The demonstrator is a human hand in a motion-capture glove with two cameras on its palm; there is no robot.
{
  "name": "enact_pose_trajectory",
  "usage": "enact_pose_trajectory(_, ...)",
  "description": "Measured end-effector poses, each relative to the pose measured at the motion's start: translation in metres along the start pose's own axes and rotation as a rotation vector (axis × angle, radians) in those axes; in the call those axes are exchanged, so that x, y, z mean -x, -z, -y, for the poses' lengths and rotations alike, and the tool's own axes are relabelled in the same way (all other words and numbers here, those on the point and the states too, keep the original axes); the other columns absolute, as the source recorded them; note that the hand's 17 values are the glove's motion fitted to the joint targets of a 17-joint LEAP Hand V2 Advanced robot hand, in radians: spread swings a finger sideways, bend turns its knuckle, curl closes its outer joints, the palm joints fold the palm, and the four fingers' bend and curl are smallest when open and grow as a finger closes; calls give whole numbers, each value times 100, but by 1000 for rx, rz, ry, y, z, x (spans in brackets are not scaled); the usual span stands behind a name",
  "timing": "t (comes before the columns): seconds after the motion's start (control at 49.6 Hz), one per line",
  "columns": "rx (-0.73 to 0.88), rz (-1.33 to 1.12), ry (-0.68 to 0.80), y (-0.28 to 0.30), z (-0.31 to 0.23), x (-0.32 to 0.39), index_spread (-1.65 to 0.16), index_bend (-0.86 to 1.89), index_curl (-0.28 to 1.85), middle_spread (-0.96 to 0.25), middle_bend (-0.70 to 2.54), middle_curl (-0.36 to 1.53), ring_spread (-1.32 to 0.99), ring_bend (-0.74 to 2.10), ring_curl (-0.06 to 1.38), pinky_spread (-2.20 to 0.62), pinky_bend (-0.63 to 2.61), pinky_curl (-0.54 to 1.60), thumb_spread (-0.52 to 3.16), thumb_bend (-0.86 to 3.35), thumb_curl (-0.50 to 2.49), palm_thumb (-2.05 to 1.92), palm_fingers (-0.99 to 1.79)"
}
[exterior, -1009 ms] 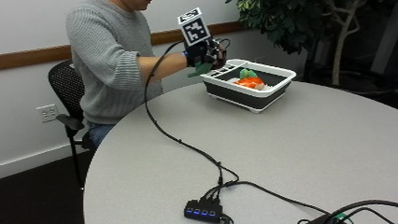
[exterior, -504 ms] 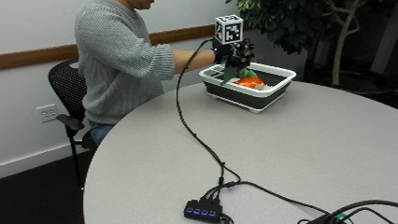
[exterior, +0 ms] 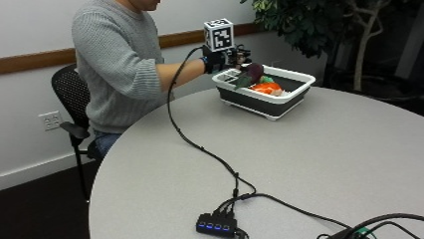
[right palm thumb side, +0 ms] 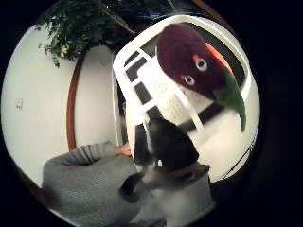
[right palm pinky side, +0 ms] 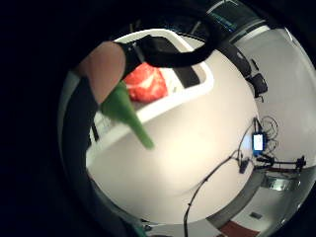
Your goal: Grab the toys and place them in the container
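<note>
Hand: we are seeing the gloved right hand (exterior: 218,60) hovering upper centre, its fingers gripping the purple toy (exterior: 251,73).
Toy: it is hanging over the container's near end.
Container (exterior: 291,102): it is sitting right of the hand on the table (exterior: 344,164), holding an orange toy (exterior: 268,88).

The scene is lit evenly and softly from overhead. The table (exterior: 331,164) below the right hand (exterior: 218,59) is seen bright, with no hard glare in the outside view. Only a faint soft shadow is cast under the container (exterior: 265,94) beneath the hand. Beyond the hand, behind the plant (exterior: 311,25), the room is left dim. In the little finger side view the tabletop is rendered almost washed out, and the glove's straps are shown as dark silhouettes. The purple toy (right palm thumb side: 189,61) gripped by the hand is lit on its upper side.
</note>
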State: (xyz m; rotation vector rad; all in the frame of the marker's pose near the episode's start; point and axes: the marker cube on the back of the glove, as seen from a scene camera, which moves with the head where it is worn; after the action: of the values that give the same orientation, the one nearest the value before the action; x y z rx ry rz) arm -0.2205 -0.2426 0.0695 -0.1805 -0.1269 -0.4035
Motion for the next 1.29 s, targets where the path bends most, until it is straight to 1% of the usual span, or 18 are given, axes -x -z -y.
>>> enact_pose_trajectory(0.04,-7,-50,-41,4,-18,-12,-33,12,27,-14,14,28,-14,47,34,-2,123,38,131,-3,43,-4,-15)
enact_pose_trajectory(0.101,-13,-221,-131,13,-55,-49,-33,13,27,-14,14,28,-14,47,34,-2,122,38,132,-3,40,-4,-14)
enact_pose_trajectory(0.121,-18,-233,-145,16,-68,-59,-33,13,27,-13,14,28,-14,47,34,-2,121,37,132,-3,40,-4,-14)
enact_pose_trajectory(0.182,-45,-82,-119,26,-106,-66,-33,14,27,-13,14,27,-14,47,34,-1,120,37,133,-3,38,-4,-13)
enact_pose_trajectory(0.222,-66,-24,-125,28,-131,-69,-33,16,27,-13,15,27,-14,46,33,-1,118,36,134,-3,37,-4,-12)
enact_pose_trajectory(0.282,-79,-51,-172,29,-166,-83,-34,18,28,-14,15,27,-14,46,34,0,115,35,135,-3,35,-4,-8)
enact_pose_trajectory(0.343,-68,-162,-171,29,-202,-103,-34,18,29,-14,16,27,-14,46,33,0,112,34,136,-3,34,-4,-6)
enact_pose_trajectory(0.383,-75,-182,-231,30,-218,-111,-35,19,29,-14,16,27,-14,45,33,0,111,34,136,-3,33,-3,-6)
enact_pose_trajectory(0.424,-90,-137,-341,30,-227,-110,-35,19,30,-14,16,27,-14,45,33,0,111,33,137,-3,32,-3,-5)
enact_pose_trajectory(0.464,-96,-119,-396,30,-236,-108,-35,19,31,-14,16,27,-14,45,33,0,109,33,138,-3,31,-3,-4)
enact_pose_trajectory(0.605,-69,-131,-424,23,-265,-95,-36,19,32,-14,16,27,-15,45,33,1,107,32,139,-2,30,-3,-3)
enact_pose_trajectory(0.706,-32,-119,-413,18,-283,-70,-36,19,33,-14,16,27,-15,45,33,1,106,32,139,-2,29,-3,-3)
enact_pose_trajectory(0.827,-48,-119,-329,7,-303,-24,-36,19,34,-14,17,28,-15,44,33,1,103,31,140,-2,27,-3,-3)
enact_pose_trajectory(0.908,-37,-116,-303,-2,-311,-7,-37,20,35,-15,18,28,-15,44,32,2,100,31,140,-2,27,-3,0)
enact_pose_trajectory(1.069,9,-65,-310,-11,-313,-5,-37,20,37,-15,18,29,-17,44,32,2,97,30,141,-2,26,-3,1)
enact_pose_trajectory(1.291,-14,-47,-297,-9,-309,-3,-37,19,38,-16,18,30,-17,45,32,2,95,30,141,-2,26,-2,2)
